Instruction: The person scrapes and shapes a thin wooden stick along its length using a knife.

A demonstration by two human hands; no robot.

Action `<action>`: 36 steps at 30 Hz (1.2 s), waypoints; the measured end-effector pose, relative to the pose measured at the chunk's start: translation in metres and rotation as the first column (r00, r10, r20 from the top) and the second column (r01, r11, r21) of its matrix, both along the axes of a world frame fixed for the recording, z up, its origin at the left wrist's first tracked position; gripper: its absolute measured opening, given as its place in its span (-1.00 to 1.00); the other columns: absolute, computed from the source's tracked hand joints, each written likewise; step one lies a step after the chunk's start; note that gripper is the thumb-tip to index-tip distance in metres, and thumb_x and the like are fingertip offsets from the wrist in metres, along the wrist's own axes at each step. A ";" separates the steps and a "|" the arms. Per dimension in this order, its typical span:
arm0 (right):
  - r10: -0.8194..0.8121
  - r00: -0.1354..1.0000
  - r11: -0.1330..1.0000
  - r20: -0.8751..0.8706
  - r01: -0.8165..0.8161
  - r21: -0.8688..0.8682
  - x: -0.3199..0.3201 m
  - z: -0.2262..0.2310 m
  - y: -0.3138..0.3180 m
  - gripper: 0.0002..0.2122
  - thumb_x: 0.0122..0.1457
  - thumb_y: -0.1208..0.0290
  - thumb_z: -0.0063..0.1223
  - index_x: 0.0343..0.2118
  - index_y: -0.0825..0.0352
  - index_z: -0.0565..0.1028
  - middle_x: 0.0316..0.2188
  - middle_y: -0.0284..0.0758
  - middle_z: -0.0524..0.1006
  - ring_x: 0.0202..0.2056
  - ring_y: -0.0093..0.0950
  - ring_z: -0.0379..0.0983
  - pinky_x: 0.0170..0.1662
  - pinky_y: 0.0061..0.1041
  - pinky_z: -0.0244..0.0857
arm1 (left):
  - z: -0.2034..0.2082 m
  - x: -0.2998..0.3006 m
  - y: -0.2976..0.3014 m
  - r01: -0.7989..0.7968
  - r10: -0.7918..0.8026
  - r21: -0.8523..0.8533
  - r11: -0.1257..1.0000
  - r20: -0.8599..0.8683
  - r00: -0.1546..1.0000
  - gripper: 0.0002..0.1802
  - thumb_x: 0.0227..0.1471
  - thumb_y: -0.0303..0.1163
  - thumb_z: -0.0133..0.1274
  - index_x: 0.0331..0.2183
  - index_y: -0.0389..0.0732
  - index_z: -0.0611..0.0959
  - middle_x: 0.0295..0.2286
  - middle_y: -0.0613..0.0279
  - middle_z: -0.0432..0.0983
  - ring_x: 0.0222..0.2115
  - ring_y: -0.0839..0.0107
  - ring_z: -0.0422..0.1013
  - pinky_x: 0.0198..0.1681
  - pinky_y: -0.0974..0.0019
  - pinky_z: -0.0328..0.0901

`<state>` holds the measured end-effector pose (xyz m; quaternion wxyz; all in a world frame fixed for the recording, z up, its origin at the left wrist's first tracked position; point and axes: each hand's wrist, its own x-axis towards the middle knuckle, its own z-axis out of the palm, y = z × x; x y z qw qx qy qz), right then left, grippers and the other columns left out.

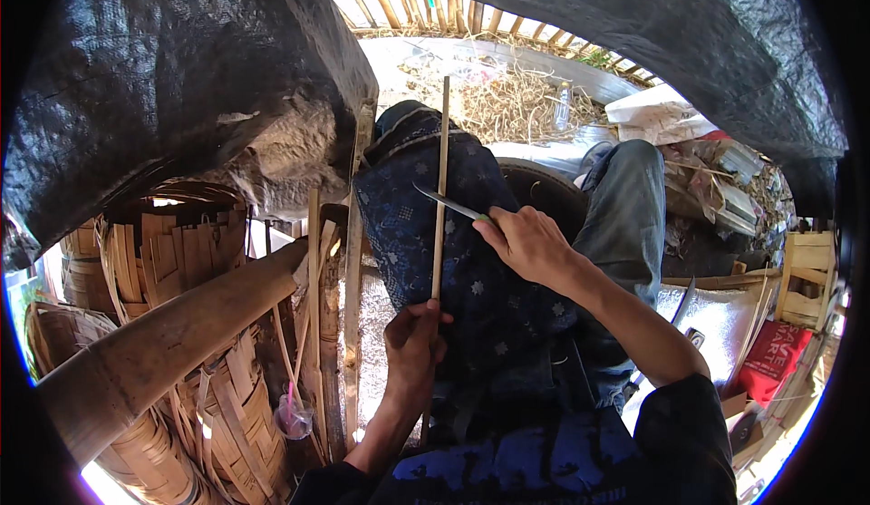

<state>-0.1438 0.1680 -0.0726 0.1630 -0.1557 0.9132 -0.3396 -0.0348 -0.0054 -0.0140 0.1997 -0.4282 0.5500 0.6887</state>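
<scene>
Single head-worn fisheye view (left one of pair), facing steeply down and forward over wearer's dark shirt [535, 460]; left hand [413, 337] and right hand [536, 246] close, mid-view; slatted fence [476, 18] farther off, at top.

Makeshift craft workshop, semi-outdoor, by the look of it. Black tarp [652, 29] hung at both sides; a slatted bamboo fence [390, 2] stood beyond, daylight coming through. Dry straw [494, 101] lay in front of it. Woven baskets [237, 414] crowded the left, near a thick bamboo pole [172, 346]. Right hand [535, 244] held a knife [460, 208], left hand [415, 337] a thin stick [444, 133].
</scene>
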 end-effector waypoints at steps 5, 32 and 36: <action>0.049 0.992 0.999 -0.120 -0.048 0.006 -0.008 -0.012 -0.004 -0.75 0.13 0.26 -0.01 -0.54 0.36 0.42 -0.77 -0.15 0.35 -0.67 -0.14 0.33 -0.59 -0.22 0.22 | 0.001 0.003 0.003 0.008 -0.007 -0.056 0.998 0.009 1.000 -0.75 0.08 -0.30 -0.01 -0.44 -0.32 0.49 -0.70 0.38 0.32 -0.78 0.69 0.11 -0.74 0.54 -0.02; 0.089 0.978 0.986 -0.191 -0.113 -0.120 -0.047 -0.017 0.007 -0.66 0.20 0.21 -0.15 -0.58 0.39 0.37 -0.77 -0.10 0.35 -0.67 -0.10 0.34 -0.58 -0.20 0.19 | -0.002 0.011 -0.004 -0.010 0.009 -0.026 1.000 -0.023 1.000 -0.77 0.06 -0.32 0.02 -0.41 -0.34 0.51 -0.63 0.28 0.44 -0.76 0.65 0.18 -0.71 0.53 0.06; 0.074 0.966 0.997 -0.246 -0.076 0.002 -0.057 -0.026 0.005 -0.61 0.20 0.15 -0.16 -0.63 0.37 0.38 -0.76 -0.12 0.40 -0.65 -0.12 0.39 -0.53 -0.21 0.28 | -0.001 0.014 0.000 0.073 -0.077 -0.155 0.985 -0.024 0.997 -0.77 0.06 -0.33 0.02 -0.40 -0.35 0.51 -0.54 0.20 0.51 -0.76 0.64 0.22 -0.72 0.53 0.07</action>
